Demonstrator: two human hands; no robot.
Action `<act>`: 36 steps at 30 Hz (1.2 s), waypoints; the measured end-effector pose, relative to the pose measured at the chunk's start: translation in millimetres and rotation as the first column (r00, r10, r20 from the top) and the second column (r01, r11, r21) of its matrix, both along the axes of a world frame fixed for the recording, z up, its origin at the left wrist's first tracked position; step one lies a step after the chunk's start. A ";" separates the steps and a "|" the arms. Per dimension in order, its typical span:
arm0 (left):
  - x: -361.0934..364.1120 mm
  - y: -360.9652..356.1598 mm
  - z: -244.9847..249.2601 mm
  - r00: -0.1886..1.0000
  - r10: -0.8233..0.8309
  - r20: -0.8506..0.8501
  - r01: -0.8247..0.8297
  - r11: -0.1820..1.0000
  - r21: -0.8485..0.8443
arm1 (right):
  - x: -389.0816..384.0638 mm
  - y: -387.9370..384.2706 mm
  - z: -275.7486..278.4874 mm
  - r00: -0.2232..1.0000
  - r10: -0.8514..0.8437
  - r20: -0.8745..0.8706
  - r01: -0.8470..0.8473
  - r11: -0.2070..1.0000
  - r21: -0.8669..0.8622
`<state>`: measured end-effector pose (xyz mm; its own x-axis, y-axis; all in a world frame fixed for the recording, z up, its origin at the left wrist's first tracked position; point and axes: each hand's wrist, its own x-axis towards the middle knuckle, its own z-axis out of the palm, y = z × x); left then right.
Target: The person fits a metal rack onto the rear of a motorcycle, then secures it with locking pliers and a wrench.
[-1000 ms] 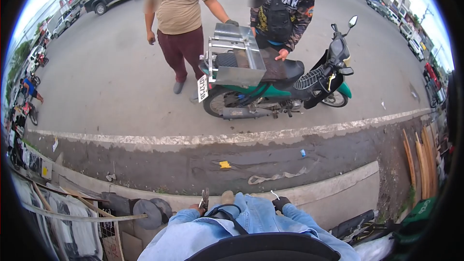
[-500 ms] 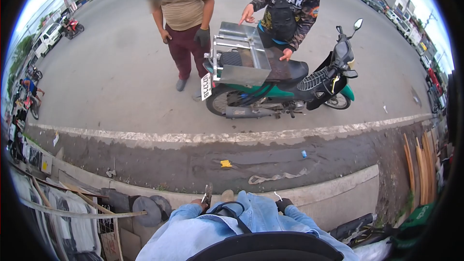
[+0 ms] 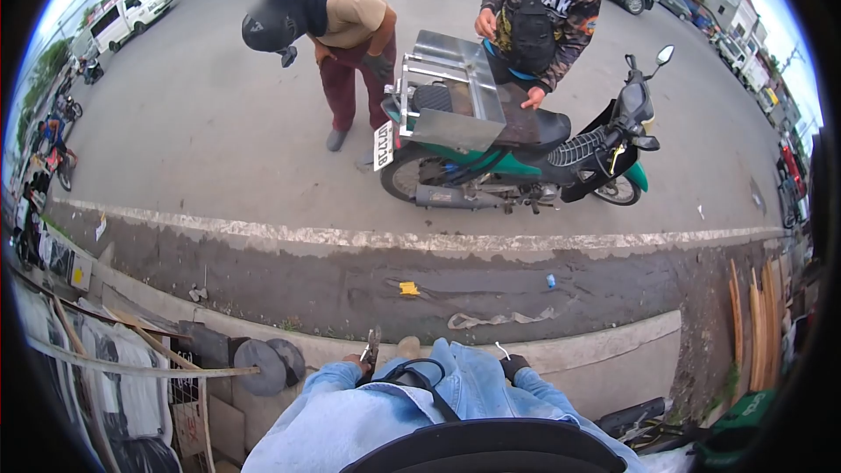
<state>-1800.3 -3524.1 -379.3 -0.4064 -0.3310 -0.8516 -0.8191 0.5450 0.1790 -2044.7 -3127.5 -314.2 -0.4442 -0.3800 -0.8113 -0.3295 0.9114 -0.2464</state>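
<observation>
My left hand (image 3: 359, 362) is low in the frame beside my denim-clad body, closed around a dark metal hand tool (image 3: 373, 345) that looks like pliers; its exact kind is too small to tell. On the other side, my right hand (image 3: 512, 368) wears a dark glove. A thin white bent piece (image 3: 502, 349) sticks up from its closed fingers. Ahead on the road, out of my reach, stands a green and black motorcycle (image 3: 491, 163). An open metal frame with sheet panels (image 3: 455, 127) rests over its rear seat.
A person in a beige shirt (image 3: 355, 13) leans over behind the motorcycle. Another in a camouflage jacket (image 3: 574, 4) stands across it, one hand near the seat. A concrete curb (image 3: 604, 340), muddy gutter, wooden planks (image 3: 762, 324) and round grey discs (image 3: 260, 368) lie nearer me.
The person in beige has bent forward toward the metal frame. The other person's pointing hand has drawn back from it. My hands keep their holds; the view has shifted slightly.
</observation>
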 end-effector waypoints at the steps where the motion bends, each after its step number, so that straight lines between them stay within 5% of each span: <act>1: 2.4 -0.9 0.1 1.000 0.003 0.017 -0.003 1.000 0.000 | 0.0 -0.7 -0.4 0.997 0.069 -0.027 -0.069 0.998 0.011; 9: 7.0 6.2 15.0 0.994 0.092 0.064 -0.093 0.996 0.017 | 2.0 -4.3 6.1 0.976 0.192 -0.105 -0.193 0.981 0.006; 11: 2.8 10.1 26.5 0.992 0.113 0.047 -0.115 0.993 0.022 | 3.0 -5.6 5.0 0.990 -0.132 -0.038 0.130 0.990 -0.049; 12: 0.2 10.4 29.6 0.992 0.115 0.053 -0.117 0.993 0.027 | 4.2 -4.6 4.6 0.991 -0.130 -0.033 0.129 0.991 -0.043; 14: -1.5 13.0 30.0 0.989 0.140 0.041 -0.141 0.989 0.038 | 6.3 -5.9 10.7 0.920 -0.391 0.014 0.391 0.918 -0.069; 27: 26.9 31.8 18.1 0.965 0.252 0.071 -0.254 0.967 0.029 | -3.5 1.5 -4.2 0.950 -0.310 -0.031 0.307 0.949 -0.070; 36: 38.9 44.8 15.6 0.987 0.161 0.010 -0.160 0.985 -0.057 | -15.5 -3.7 -8.2 0.945 -0.326 -0.031 0.323 0.943 -0.078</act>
